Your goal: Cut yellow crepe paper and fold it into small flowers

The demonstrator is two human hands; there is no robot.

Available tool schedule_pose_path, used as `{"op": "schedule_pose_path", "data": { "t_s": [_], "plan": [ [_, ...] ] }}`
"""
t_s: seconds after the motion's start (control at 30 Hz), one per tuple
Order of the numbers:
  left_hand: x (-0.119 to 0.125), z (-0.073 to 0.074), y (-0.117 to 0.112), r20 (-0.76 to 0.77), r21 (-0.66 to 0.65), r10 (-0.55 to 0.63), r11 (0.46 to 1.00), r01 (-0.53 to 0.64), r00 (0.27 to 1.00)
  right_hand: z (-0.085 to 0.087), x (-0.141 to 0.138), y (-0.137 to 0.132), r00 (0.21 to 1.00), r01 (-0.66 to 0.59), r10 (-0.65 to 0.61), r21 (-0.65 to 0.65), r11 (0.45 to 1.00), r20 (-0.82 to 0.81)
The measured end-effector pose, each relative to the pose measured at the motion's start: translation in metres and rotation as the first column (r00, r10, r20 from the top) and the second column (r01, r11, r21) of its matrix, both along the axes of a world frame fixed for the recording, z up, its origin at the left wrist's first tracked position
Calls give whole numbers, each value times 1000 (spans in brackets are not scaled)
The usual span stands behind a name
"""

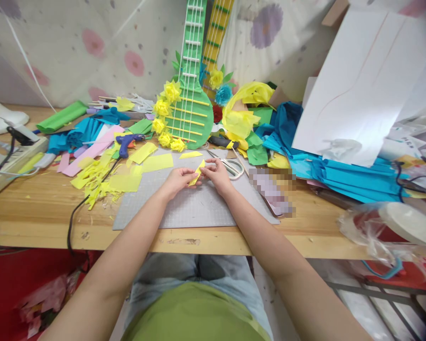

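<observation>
Between my two hands is a small folded piece of yellow paper (196,174), held above the grey cutting mat (195,208). My left hand (179,181) pinches its lower left side. The fingers of my right hand (217,174) are closed at its right edge. Just right of that hand lie scissors (234,168) with pale handles, partly covered by it. A narrow yellow paper strip (190,155) rests on the mat beyond my hands. Larger yellow paper pieces (157,163) lie to the left. Behind stands a green paper guitar-like instrument (195,113) trimmed with yellow paper flowers (162,107).
A blue glue gun (125,144) sits at left, its black cord (78,206) crossing the table edge. Yellow scraps (94,177) pile nearby. On the right are a blurred-out phone-like object (272,192), blue crepe paper (355,177), a leaning white board (355,85) and a bagged roll (408,222).
</observation>
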State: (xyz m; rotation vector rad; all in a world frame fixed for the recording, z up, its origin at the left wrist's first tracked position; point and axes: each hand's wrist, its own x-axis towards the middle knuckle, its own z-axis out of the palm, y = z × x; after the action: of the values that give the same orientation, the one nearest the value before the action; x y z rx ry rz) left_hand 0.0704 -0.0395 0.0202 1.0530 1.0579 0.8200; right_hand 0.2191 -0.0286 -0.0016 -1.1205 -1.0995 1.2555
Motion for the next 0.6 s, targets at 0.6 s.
{"op": "schedule_pose_path", "data": {
  "t_s": [0.6],
  "plan": [
    [-2,-1,1,-6,-53,-14,999,13,1000,-4,0,3,999,39,-40,42,998,11]
  ]
}}
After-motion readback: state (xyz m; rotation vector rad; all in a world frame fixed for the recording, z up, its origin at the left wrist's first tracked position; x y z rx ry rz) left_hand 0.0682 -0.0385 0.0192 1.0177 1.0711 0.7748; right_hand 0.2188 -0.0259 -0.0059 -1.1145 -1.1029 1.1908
